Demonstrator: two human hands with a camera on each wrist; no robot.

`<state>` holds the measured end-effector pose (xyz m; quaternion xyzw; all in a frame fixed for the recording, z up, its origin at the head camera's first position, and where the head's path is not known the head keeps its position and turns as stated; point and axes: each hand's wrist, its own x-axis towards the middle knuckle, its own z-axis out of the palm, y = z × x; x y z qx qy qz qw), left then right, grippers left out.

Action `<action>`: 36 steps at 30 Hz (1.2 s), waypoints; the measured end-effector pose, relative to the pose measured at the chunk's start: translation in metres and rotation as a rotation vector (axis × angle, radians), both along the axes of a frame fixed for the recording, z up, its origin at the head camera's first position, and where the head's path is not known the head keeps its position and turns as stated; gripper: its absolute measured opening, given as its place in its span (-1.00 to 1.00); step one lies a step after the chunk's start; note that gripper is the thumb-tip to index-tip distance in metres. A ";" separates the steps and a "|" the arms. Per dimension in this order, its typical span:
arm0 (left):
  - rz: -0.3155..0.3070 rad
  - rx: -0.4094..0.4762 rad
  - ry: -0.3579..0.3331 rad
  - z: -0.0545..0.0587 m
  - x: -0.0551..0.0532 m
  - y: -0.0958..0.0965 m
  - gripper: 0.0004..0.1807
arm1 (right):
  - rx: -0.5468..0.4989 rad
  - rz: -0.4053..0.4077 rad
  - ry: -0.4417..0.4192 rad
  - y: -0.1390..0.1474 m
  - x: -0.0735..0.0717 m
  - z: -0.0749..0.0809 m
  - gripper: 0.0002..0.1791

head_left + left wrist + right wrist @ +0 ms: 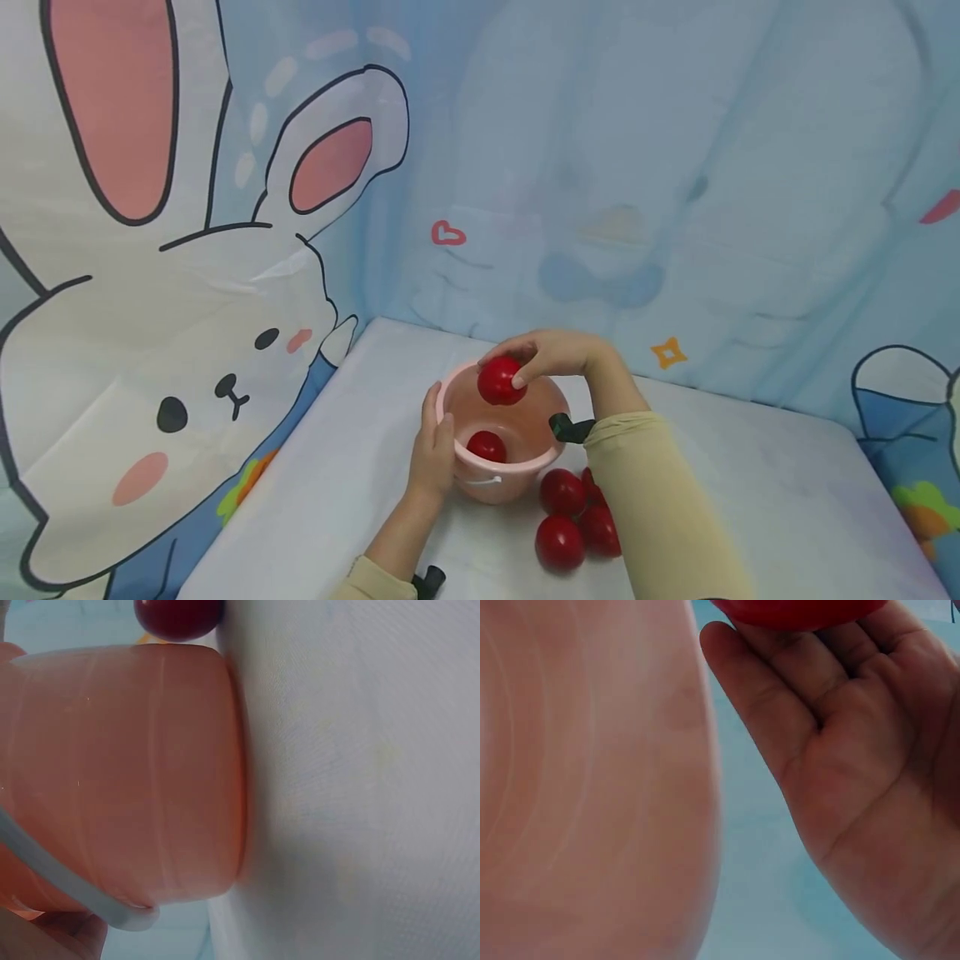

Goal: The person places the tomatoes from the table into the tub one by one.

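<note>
A pink bucket stands upright on the white surface, its handle hanging down at the near side. My left hand holds the bucket's left side near the rim; in the left wrist view, its fingers show at the bucket's edge. Over the bucket's opening, my right hand grips a shiny red ball between thumb and fingers. The ball's lower part also shows in the right wrist view, against the fingers. Another red ball lies inside on the bucket's floor.
Several red balls lie grouped on the white table right of the bucket, partly hidden by the right sleeve. A printed blue curtain with a cartoon rabbit hangs behind and at the left.
</note>
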<state>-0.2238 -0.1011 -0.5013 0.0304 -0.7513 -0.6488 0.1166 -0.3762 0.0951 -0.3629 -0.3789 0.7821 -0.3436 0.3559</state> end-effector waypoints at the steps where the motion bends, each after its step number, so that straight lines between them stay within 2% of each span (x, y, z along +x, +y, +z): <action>1: -0.002 -0.003 0.002 0.000 0.000 0.000 -0.29 | 0.015 -0.006 0.011 -0.001 -0.001 -0.001 -0.38; 7: -0.005 -0.021 0.006 -0.001 -0.001 0.000 -0.32 | 0.153 -0.066 0.044 -0.014 -0.004 -0.007 -0.44; 11: 0.001 -0.024 0.003 -0.003 -0.001 -0.001 -0.33 | 0.249 -0.068 0.052 -0.030 -0.003 -0.013 -0.46; 16: 0.005 -0.040 0.011 -0.004 -0.001 -0.001 -0.33 | 0.323 -0.086 0.033 -0.045 -0.001 -0.021 -0.45; 19: 0.005 -0.047 0.012 -0.004 -0.001 -0.001 -0.32 | 0.333 -0.079 -0.011 -0.053 -0.001 -0.028 -0.44; 25: 0.006 -0.042 0.011 -0.002 0.001 -0.001 -0.30 | 0.309 0.018 -0.148 -0.065 -0.004 -0.044 -0.52; 32: 0.008 -0.059 0.021 -0.002 0.001 0.000 -0.32 | 0.355 -0.009 -0.151 -0.067 0.000 -0.050 -0.51; 36: 0.014 -0.066 0.020 -0.003 0.001 -0.001 -0.33 | 0.367 -0.008 -0.184 -0.071 0.002 -0.051 -0.52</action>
